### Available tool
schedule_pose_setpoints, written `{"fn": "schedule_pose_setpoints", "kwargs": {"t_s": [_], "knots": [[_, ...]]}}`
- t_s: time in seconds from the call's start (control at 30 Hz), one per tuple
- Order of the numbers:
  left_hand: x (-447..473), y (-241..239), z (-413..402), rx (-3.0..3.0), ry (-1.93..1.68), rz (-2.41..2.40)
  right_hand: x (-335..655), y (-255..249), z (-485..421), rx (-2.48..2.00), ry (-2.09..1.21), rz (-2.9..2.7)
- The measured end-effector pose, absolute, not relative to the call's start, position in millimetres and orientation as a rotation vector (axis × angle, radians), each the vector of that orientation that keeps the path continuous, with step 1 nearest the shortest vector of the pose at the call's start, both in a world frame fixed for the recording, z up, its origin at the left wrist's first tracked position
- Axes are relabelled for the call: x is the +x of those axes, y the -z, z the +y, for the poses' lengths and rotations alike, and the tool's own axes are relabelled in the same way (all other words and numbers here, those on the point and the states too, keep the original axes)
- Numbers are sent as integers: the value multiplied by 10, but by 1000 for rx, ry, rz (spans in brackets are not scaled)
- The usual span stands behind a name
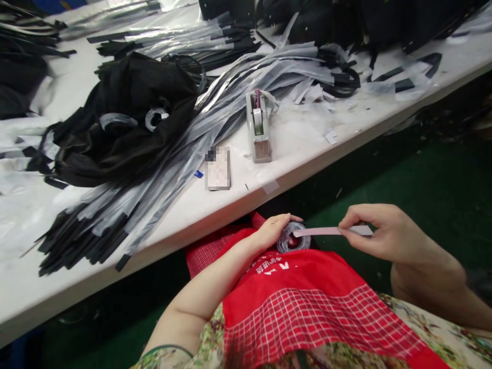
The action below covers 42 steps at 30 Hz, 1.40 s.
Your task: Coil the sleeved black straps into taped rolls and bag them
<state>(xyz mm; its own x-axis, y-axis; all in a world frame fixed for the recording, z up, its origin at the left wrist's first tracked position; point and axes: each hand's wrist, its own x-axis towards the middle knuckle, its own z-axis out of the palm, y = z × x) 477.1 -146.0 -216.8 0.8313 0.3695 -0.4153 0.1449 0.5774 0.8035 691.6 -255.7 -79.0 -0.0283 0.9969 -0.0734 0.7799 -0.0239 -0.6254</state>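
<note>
On the red apron over my lap rests a coil of clear, greyish plastic (284, 244). My left hand (271, 230) is closed on the coil's left side, with the thumb and fingers at its upper rim. A flat pale strip (317, 232) runs from the coil's middle out to the right. My right hand (378, 230) pinches this strip between thumb and fingertips, and a short end sticks out past the fingers. The strip looks straight. Which part of the coil it touches inside is hard to make out.
A white table (184, 220) lies ahead, its front edge slanting. On it stand a tape dispenser (260, 133), a phone-sized, pixelated object (218, 169), and long bundles of plastic-wrapped black strips (96, 225). A black bag (134, 92) carries another clear coil (150, 120).
</note>
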Motion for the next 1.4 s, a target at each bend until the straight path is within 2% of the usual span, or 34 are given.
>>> {"fn": "schedule_pose_setpoints", "kwargs": {"t_s": [0.27,0.5,0.6,0.77,0.9,1.07,1.17,1.4], "knots": [[4764,2066,-1485,928,-61,614,6691,758,-2521,-1857,-727,-1991],[4768,2078,-1503,1067,-153,606,6433,1204,-2336,-1780,-848,-1908],[4762,2026,-1487,1262,-211,600,6474,1396,-2235,-1812,-910,-1726],[4763,1884,-1535,1543,-246,606,6575,1647,-2154,-1790,-1198,-1321],[4758,1857,-1599,1614,-302,606,6596,1894,-2142,-1783,-1255,-992],[4754,1841,-1629,1681,-404,527,6471,2125,-2181,-1663,-1517,-589],[4754,1808,-1644,1718,-472,586,6396,2063,-2242,-1603,-1448,-566],[4781,1934,-1593,1600,-375,861,6403,1886,-2304,-1735,-1276,-933]]}}
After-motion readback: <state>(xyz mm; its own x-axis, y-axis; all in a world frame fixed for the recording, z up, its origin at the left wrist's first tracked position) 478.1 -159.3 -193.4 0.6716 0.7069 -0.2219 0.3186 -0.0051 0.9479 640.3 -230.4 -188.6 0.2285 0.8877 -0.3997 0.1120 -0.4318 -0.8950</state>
